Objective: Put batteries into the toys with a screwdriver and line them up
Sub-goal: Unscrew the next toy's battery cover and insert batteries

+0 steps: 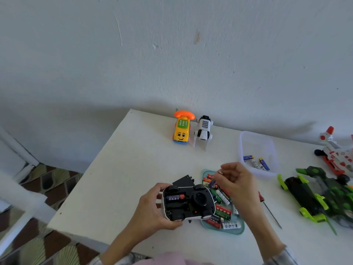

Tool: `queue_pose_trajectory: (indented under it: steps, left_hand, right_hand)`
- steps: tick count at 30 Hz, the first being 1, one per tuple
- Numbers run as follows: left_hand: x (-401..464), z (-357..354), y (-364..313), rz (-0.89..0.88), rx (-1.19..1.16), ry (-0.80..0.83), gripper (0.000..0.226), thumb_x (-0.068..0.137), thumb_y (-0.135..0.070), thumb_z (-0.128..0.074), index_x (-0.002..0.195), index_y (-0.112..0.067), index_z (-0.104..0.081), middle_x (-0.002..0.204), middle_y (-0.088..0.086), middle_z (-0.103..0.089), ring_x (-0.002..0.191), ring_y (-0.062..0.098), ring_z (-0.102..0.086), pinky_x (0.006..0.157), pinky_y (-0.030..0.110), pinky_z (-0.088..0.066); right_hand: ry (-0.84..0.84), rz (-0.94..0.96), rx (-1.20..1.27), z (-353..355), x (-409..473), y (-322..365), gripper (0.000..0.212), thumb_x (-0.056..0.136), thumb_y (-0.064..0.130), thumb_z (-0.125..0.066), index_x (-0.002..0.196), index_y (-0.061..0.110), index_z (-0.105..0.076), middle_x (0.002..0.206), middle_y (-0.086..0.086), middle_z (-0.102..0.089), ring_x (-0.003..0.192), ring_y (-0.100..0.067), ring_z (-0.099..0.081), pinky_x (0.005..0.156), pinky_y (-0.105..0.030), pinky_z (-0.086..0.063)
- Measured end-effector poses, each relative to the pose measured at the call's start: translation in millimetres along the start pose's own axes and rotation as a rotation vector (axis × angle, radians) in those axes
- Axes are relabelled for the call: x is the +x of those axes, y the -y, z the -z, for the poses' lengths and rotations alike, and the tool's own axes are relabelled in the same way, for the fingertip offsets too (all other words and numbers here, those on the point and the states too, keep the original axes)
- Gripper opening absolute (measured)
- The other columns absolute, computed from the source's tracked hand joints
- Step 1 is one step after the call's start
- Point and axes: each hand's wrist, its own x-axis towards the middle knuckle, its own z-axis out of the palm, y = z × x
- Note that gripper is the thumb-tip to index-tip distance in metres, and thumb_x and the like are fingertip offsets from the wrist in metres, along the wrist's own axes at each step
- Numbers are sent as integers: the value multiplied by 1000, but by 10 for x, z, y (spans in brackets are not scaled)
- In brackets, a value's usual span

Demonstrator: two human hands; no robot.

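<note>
White table (133, 169) stands against a plain white wall (172, 54).

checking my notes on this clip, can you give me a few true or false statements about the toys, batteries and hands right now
1. The left hand holds an upturned toy with one battery in its open compartment. True.
2. The screwdriver is in the right hand. False: it lies on the table, right of the teal tray.
3. The yellow phone toy and white robot dog stand side by side near the wall. True.
4. The clear tub holds no batteries. False: a few lie inside.
</note>
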Motion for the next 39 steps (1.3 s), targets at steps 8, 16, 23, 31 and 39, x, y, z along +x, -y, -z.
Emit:
queue_pose_trajectory:
  steps: [8,16,23,31,39]
  left_hand:
    - [33,-6,-11,-27,37,-17,74,44,-26,-92,109,-35,-57,103,-21,-65,93,7,-63,80,22,-53]
    - [29,-1,-30,-41,49,-13,72,46,-24,-91,109,-34,-57,100,-19,-66,88,9,-63,76,18,-51]
    - [29,3,-33,-63,72,-7,75,46,-27,-93,110,-34,-57,101,-19,-66,90,9,-63,77,18,-51]
    - [35,49,-9,-53,53,-3,72,47,-22,-93,110,-31,-59,101,-18,-67,90,8,-63,76,12,-47]
    - [23,95,13,-44,63,-10,72,46,-21,-93,108,-35,-59,102,-18,-67,94,8,-65,79,18,-51]
  right_hand:
    - [239,137,-101,-588,-375,-169,15,77,5,-75,76,16,-66,69,3,-68,63,-6,-62,61,-21,-51]
    - [480,825,-753,-639,-315,-273,5,76,7,-63,78,11,-60,80,1,-61,72,-12,-54,60,-24,-49]
    - [615,876,-935,-673,-305,-318,33,58,7,-75,89,15,-68,90,1,-62,79,-14,-58,68,-21,-51]
    - [621,801,-875,-697,-312,-367,34,67,5,-61,99,12,-70,96,-3,-59,87,-20,-59,71,-25,-54]
    - [595,733,-916,-754,-346,-413,41,67,7,-75,105,20,-69,91,-1,-48,88,-16,-44,69,-19,-39]
